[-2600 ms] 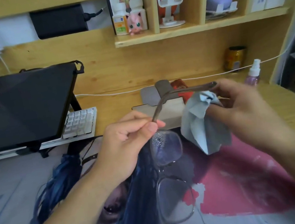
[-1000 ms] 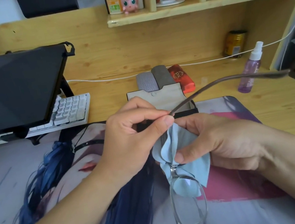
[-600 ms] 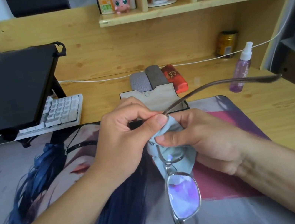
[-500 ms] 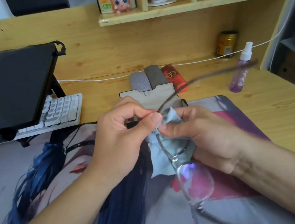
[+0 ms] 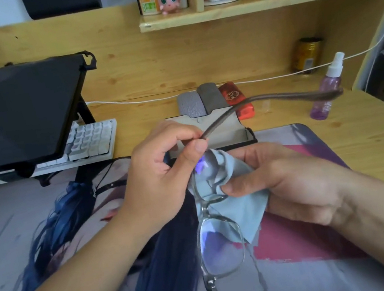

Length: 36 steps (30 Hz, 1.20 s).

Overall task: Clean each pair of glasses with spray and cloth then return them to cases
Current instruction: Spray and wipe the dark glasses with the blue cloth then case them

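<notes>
A pair of clear-framed glasses (image 5: 220,247) hangs over the desk mat, one grey temple arm reaching out to the right. My left hand (image 5: 165,175) pinches the frame at the upper hinge between thumb and forefinger. My right hand (image 5: 280,181) holds a pale blue cloth (image 5: 234,189) pinched around the upper lens, which the cloth mostly hides. The lower lens is bare. An open beige case (image 5: 223,127) lies just behind my hands. Further back lie grey cases (image 5: 200,102) and a red case (image 5: 237,98). A purple spray bottle (image 5: 325,90) stands at the right.
A printed desk mat (image 5: 50,245) covers the near desk. At the left a dark screen (image 5: 10,112) on a stand overhangs a white keyboard (image 5: 88,142). A gold can (image 5: 305,55) and a white cable (image 5: 152,98) run along the back wall. Shelves hold small items above.
My right hand with the cloth came from the temple arm down to the upper lens and has been rubbing it. The frame has turned a little in my left hand's pinch.
</notes>
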Available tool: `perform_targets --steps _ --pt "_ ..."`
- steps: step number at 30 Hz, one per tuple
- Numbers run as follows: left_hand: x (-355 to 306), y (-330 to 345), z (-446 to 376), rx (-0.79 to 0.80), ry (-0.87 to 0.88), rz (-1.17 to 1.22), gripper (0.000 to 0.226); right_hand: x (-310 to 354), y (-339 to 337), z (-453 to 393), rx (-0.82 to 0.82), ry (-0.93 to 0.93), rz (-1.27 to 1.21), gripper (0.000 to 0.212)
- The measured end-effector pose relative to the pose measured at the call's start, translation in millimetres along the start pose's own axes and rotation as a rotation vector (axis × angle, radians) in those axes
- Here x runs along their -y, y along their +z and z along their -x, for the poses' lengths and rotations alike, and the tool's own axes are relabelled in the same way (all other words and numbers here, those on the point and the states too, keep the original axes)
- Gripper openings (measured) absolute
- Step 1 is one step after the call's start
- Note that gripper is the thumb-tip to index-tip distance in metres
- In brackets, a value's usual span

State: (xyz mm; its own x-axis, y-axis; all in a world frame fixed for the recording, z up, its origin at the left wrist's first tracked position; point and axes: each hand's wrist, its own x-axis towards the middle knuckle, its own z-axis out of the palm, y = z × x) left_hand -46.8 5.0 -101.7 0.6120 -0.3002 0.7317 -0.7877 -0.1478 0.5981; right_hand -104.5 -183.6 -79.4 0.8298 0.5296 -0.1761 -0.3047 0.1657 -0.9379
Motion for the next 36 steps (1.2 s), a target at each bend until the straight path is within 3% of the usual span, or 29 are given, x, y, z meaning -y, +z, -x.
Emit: perform_targets --steps 8,15,23,30,36 --pt "-8 3 0 0.157 -0.017 0.126 0.006 2 3 -1 -0.028 0.079 0.071 0.039" --pt "-5 12 1 0.196 0.018 0.072 0.021 2 15 1 -0.105 0.043 0.119 0.029" --pt "-9 23 1 0.157 0.030 0.088 0.019 -2 17 1 -0.112 0.003 0.137 0.030" --pt "-4 15 -4 0.088 -0.065 0.149 0.020 -6 17 -5 -0.273 -0.179 0.010 0.010" --pt "-1 16 -2 0.015 0.060 -0.018 0.014 -11 14 -10 -0.450 -0.266 -0.005 0.030"
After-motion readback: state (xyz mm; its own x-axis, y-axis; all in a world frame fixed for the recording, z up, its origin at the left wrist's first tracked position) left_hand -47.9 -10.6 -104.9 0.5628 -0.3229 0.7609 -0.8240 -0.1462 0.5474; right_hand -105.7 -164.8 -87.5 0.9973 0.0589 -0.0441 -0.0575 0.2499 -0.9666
